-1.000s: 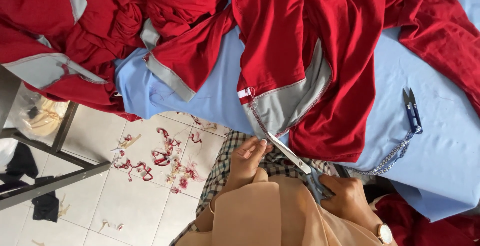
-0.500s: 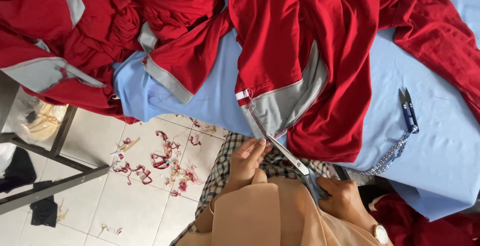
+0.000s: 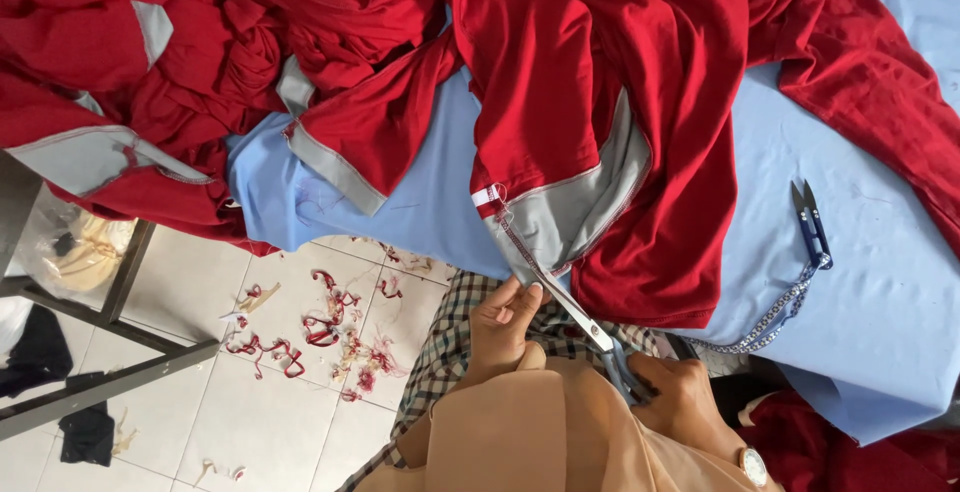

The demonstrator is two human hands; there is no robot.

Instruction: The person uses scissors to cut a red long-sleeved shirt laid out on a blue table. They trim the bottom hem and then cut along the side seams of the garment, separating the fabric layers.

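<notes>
right hand (image 3: 680,397) clenched on scissors (image 3: 570,302); left hand (image 3: 505,322) pinching the garment (image 3: 560,212) edge just beside the blades. risk: blades nick those fingers, or stray into the grey panel.

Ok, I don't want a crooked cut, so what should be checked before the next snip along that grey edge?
1. Left hand pinches the grey trim: ok.
2. Scissors lie along the trim's seam: ok.
3. Left fingers clear of the blades: cannot tell, they are very close.
4. Right hand grip on the handles: cannot tell, partly hidden.
5. Thread snips lie away from the cut: ok.
</notes>
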